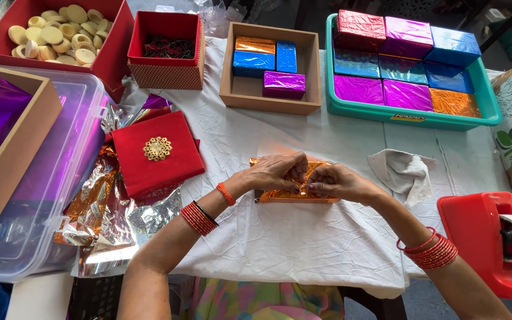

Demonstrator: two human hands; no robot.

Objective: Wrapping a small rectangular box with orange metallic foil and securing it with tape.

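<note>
An orange foil-wrapped box [280,195] lies on the white cloth at the table's middle. My left hand [271,172] presses on its top left, fingers pinching the foil. My right hand [336,181] meets it from the right, fingertips on the same foil fold at the box's centre. Both wrists wear red bangles. Most of the box top is hidden under my hands.
A red lid with a gold ornament [155,151] lies left, over loose foil sheets [99,207]. A wooden tray [232,89] and a teal tray [487,101] hold foil-wrapped boxes. A red tape dispenser [484,237] stands right, a grey rag [404,172] beside it. Red boxes [120,41] sit far left.
</note>
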